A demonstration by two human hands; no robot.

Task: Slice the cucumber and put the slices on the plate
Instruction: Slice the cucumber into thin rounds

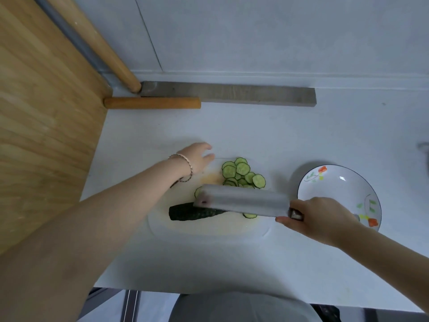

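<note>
The uncut dark green cucumber piece (185, 213) lies on a white cutting board (209, 228). A pile of several cucumber slices (242, 174) sits at the board's far side, and one slice (250, 215) lies near the blade. My right hand (318, 217) grips the handle of a wide cleaver (243, 201), whose blade is held over the cucumber's cut end and hides it. My left hand (197, 156), with bracelets on the wrist, hovers with fingers apart beyond the board's far left corner, touching no cucumber. A white plate with a flower pattern (339, 194) stands to the right, with no slices on it.
A large wooden board (46, 112) leans at the left. A rolling pin (152, 102) and a grey bar (232, 92) lie at the back by the wall. The white counter's front edge (232, 296) is close to my body.
</note>
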